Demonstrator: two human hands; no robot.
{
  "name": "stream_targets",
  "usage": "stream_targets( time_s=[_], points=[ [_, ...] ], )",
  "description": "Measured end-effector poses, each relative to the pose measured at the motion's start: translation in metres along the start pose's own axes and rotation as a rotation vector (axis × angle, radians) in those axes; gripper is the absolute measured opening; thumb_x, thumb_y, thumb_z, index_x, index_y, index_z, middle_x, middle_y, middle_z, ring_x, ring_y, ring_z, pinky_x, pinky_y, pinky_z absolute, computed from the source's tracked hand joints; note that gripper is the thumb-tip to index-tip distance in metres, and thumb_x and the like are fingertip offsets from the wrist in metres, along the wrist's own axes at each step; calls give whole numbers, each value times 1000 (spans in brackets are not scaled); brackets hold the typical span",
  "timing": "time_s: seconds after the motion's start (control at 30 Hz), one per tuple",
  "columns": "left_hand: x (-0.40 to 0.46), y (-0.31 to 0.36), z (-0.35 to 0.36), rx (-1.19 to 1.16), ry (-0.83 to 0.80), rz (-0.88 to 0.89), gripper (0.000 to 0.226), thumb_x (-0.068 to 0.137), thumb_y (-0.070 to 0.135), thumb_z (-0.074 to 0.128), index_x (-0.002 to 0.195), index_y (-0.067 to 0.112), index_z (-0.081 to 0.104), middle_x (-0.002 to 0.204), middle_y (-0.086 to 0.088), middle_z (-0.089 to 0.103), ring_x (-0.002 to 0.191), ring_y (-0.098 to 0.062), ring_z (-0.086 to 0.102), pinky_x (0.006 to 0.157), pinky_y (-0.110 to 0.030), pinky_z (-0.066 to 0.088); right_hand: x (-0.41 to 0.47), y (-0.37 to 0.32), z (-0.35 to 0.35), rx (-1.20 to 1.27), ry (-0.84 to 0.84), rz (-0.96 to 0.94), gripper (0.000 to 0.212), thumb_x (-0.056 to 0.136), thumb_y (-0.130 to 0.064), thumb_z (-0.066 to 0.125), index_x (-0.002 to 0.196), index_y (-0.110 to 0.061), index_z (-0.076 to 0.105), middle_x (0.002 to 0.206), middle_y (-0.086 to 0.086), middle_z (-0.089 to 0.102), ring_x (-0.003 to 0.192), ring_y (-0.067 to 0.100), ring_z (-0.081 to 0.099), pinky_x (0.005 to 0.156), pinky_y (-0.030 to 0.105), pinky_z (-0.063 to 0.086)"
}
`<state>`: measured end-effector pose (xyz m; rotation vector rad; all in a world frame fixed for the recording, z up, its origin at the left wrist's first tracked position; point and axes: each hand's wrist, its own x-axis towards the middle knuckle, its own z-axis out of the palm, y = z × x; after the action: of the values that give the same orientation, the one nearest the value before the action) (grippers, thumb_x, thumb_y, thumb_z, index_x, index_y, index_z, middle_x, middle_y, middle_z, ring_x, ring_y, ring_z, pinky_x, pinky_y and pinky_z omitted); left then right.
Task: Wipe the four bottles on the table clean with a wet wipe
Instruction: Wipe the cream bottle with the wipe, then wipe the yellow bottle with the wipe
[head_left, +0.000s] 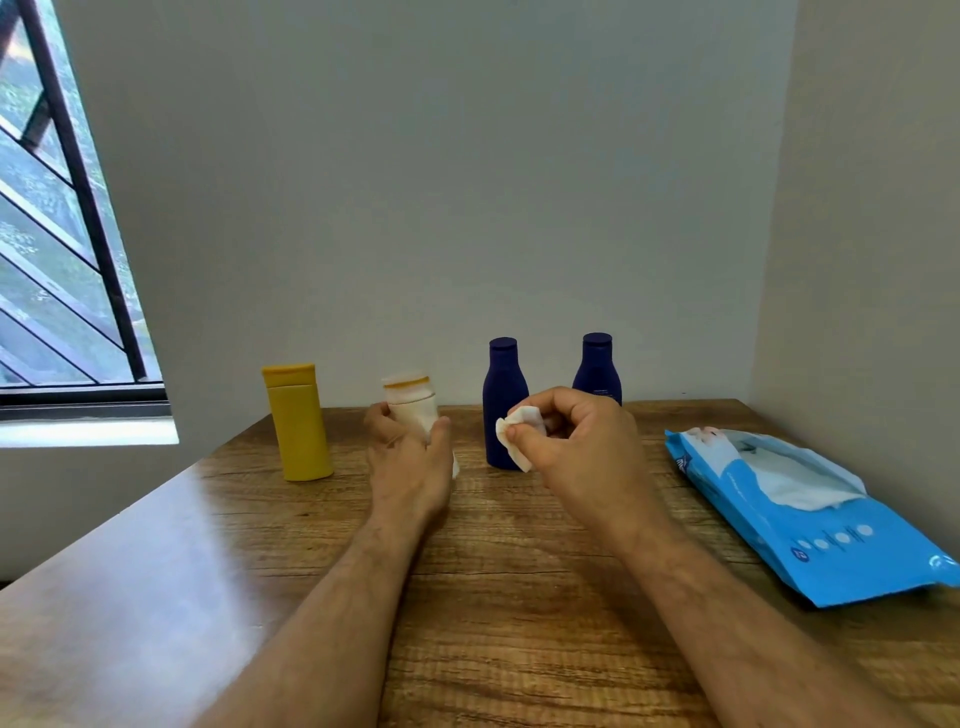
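Several bottles stand in a row near the far edge of the wooden table (519, 597). At the left is a yellow bottle (297, 422). Beside it, my left hand (408, 457) grips a cream white bottle (410, 402) around its body, upright on the table. A dark blue bottle (503, 395) stands right of it, and a second dark blue bottle (597, 369) is further right, partly hidden behind my right hand. My right hand (576, 447) pinches a folded white wet wipe (517, 439) in front of the first blue bottle, apart from the cream bottle.
A blue pack of wet wipes (810, 519) lies open on the right side of the table, a wipe showing in its opening. Walls close the table off at the back and right. A barred window is at the left.
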<state>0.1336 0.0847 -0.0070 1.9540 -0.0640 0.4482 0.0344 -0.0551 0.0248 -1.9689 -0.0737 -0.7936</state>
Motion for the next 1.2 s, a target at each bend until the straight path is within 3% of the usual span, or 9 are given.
stream_targets(
  time_s=[0.13, 0.33, 0.77, 1.07, 1.2],
  points=[
    [6, -7, 3, 76, 35, 24, 72, 97, 33, 60, 147, 10, 13, 148, -17, 41, 136, -34, 40, 107, -41, 39, -1, 2, 2, -35, -9, -10, 16, 84, -30, 74, 91, -36, 61, 84, -23, 60, 79, -3, 59, 57, 3, 42],
    [11, -9, 7, 173, 63, 32, 68, 90, 34, 72, 140, 8, 35, 139, -14, 53, 127, -30, 54, 101, -41, 49, 0, 6, 7, -92, -30, -13, 18, 85, -30, 72, 102, -28, 68, 88, -20, 60, 79, -2, 58, 65, 6, 44],
    [15, -9, 9, 253, 48, -87, 74, 84, 36, 78, 139, 15, 34, 142, -14, 54, 128, -33, 57, 100, -46, 50, 1, 7, 9, -114, -39, 1, 15, 85, -32, 72, 100, -31, 66, 88, -20, 59, 80, -1, 58, 71, 12, 49],
    [16, -12, 11, 321, 33, -68, 79, 79, 48, 79, 136, 15, 35, 135, -13, 59, 119, -32, 62, 91, -43, 54, 1, 6, 9, -126, -64, -8, 19, 85, -32, 72, 103, -28, 68, 93, -16, 62, 83, 0, 59, 73, 14, 51],
    [16, -12, 10, 308, 21, -65, 89, 72, 51, 84, 136, 16, 34, 138, -12, 55, 122, -33, 59, 95, -45, 52, 1, 7, 9, -119, -71, -7, 19, 84, -32, 73, 102, -28, 69, 96, -14, 67, 85, 1, 60, 74, 15, 52]
  ],
)
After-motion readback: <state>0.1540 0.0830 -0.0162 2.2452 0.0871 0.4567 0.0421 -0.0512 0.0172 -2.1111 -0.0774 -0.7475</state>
